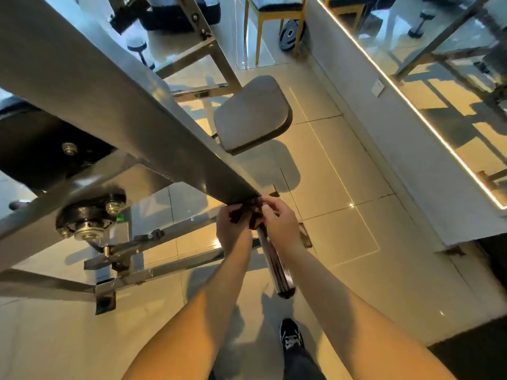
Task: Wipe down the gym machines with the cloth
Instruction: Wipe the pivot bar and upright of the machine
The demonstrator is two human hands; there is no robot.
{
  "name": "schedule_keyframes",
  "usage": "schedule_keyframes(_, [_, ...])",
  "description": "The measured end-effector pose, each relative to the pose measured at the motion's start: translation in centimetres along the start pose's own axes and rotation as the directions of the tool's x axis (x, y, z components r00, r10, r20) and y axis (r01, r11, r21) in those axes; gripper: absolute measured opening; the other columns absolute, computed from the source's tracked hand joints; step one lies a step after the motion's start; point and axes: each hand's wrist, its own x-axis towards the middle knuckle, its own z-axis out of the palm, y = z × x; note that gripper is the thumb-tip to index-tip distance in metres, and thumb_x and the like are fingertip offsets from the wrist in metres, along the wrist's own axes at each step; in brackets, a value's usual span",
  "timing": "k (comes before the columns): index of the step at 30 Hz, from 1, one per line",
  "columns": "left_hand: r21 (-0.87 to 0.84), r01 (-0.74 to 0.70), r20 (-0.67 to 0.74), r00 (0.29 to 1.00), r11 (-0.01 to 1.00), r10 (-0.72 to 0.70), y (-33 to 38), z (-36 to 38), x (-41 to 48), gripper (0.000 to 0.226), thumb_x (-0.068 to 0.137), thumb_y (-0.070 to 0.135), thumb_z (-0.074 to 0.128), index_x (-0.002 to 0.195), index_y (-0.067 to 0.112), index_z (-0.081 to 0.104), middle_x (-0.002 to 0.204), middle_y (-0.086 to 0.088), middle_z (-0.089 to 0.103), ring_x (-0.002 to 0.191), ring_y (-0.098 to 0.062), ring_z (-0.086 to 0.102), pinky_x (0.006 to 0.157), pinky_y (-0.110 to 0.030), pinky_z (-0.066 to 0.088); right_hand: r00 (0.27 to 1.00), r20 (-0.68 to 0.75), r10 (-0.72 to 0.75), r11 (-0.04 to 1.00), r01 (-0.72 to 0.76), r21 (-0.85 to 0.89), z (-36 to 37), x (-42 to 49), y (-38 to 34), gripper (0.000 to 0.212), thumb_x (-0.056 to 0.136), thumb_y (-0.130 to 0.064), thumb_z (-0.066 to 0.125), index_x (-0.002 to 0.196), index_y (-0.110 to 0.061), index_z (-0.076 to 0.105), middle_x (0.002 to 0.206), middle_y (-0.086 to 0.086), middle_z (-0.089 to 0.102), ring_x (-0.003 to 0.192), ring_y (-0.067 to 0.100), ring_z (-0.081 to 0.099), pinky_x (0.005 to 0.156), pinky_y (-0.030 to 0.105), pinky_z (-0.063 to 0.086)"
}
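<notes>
Tiles (343, 187) glossy, beige — mirror (452, 78) lines wall (384, 127) beside machine (109, 105).

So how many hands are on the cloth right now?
2. The left hand grips the dark cloth under the steel beam; the right hand pinches it from the right, above the chrome bar.

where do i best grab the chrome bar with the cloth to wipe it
Grip the chrome bar at its upper end, just below the steel beam, where the cloth sits between the left hand and right hand. Come from its free lower end: it is round and bare, so a wrapped grip can slide along it.
</notes>
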Motion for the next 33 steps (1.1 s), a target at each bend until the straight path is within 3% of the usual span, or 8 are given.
schedule_keyframes(4, [-0.194,0.051,-0.034,0.998,0.980,-0.059,-0.5,1.7,-2.0,0.019,0.092,0.011,0.071,0.099,0.028,0.068,0.101,0.008,0.072,0.098,-0.012,0.067,0.087,-0.030,0.055,0.993,0.116,-0.037,0.998,0.032,0.048,-2.7,0.6,0.9,0.015,0.101,-0.018,0.056,0.113,-0.025,0.063,0.106,-0.006,0.068,0.098,0.005,0.066,0.084,0.024,0.055])
schedule_keyframes(7, [-0.072,-0.028,-0.017,0.999,0.997,0.027,0.0,1.7,-3.1,0.017,0.096,0.015,0.067,0.107,0.028,0.071,0.104,0.009,0.071,0.098,-0.010,0.066,0.084,-0.023,0.057,0.970,0.241,-0.043,0.984,-0.001,0.180,-3.3,0.8,0.9,0.022,0.098,-0.020,0.062,0.117,-0.028,0.059,0.112,-0.004,0.068,0.103,0.009,0.068,0.084,0.026,0.058])
schedule_keyframes(10, [-0.027,-0.063,0.113,0.991,0.998,0.065,0.9,1.4,-4.1,0.025,0.103,0.025,0.057,0.125,0.032,0.067,0.118,0.014,0.068,0.108,-0.002,0.064,0.085,-0.016,0.055,0.975,0.150,-0.162,0.980,0.140,0.145,-3.2,1.8,0.7,0.020,0.094,-0.022,0.061,0.111,-0.031,0.064,0.114,-0.005,0.066,0.109,0.012,0.064,0.095,0.037,0.055])
schedule_keyframes(14, [0.028,-0.108,0.032,0.994,0.994,0.107,1.5,1.8,-4.3,0.028,0.108,0.025,0.044,0.127,0.036,0.063,0.121,0.017,0.062,0.108,0.016,0.054,0.090,-0.007,0.047,0.944,0.031,-0.328,0.943,0.329,-0.045,-2.7,3.7,-0.7,0.019,0.102,-0.013,0.055,0.112,-0.022,0.068,0.109,-0.008,0.061,0.101,-0.003,0.055,0.091,0.014,0.047])
schedule_keyframes(20, [-0.008,0.008,0.097,0.995,1.000,-0.007,0.2,2.5,-4.2,0.035,0.109,0.030,0.041,0.141,0.028,0.055,0.135,0.008,0.060,0.123,-0.005,0.056,0.099,-0.018,0.046,0.989,0.124,-0.084,0.983,0.102,-0.149,-3.9,4.6,-0.8,0.024,0.105,-0.012,0.048,0.106,-0.026,0.068,0.093,-0.010,0.057,0.092,0.006,0.058,0.069,0.003,0.043])
schedule_keyframes(25, [-0.007,0.062,0.147,0.987,0.998,-0.061,0.7,0.2,-5.3,0.028,0.107,0.032,0.047,0.131,0.026,0.061,0.120,0.007,0.066,0.109,-0.007,0.062,0.080,-0.013,0.051,0.979,0.197,0.060,0.998,-0.052,-0.045,-4.0,0.7,-1.3,0.024,0.103,-0.018,0.054,0.091,-0.036,0.066,0.091,-0.007,0.069,0.092,0.013,0.068,0.082,0.032,0.061])
schedule_keyframes(30, [0.092,0.111,0.057,0.992,0.990,-0.116,-0.8,-5.2,-4.8,0.019,0.104,0.033,0.053,0.112,0.023,0.068,0.105,0.003,0.070,0.102,-0.018,0.065,0.087,-0.032,0.055,0.960,0.256,0.110,0.992,-0.089,-0.092,-0.5,-3.5,-0.1,0.020,0.102,-0.019,0.052,0.095,-0.028,0.068,0.091,-0.003,0.069,0.092,0.017,0.066,0.085,0.032,0.057])
schedule_keyframes(33, [0.139,0.128,0.040,0.990,0.982,-0.134,-2.6,-8.6,-3.8,0.024,0.102,0.039,0.055,0.115,0.023,0.068,0.112,-0.002,0.068,0.105,-0.021,0.064,0.096,-0.042,0.056,0.955,0.252,0.155,0.980,-0.116,-0.163,3.2,-4.9,1.0,0.021,0.102,-0.020,0.054,0.119,-0.020,0.066,0.102,-0.006,0.068,0.101,0.013,0.064,0.093,0.029,0.053])
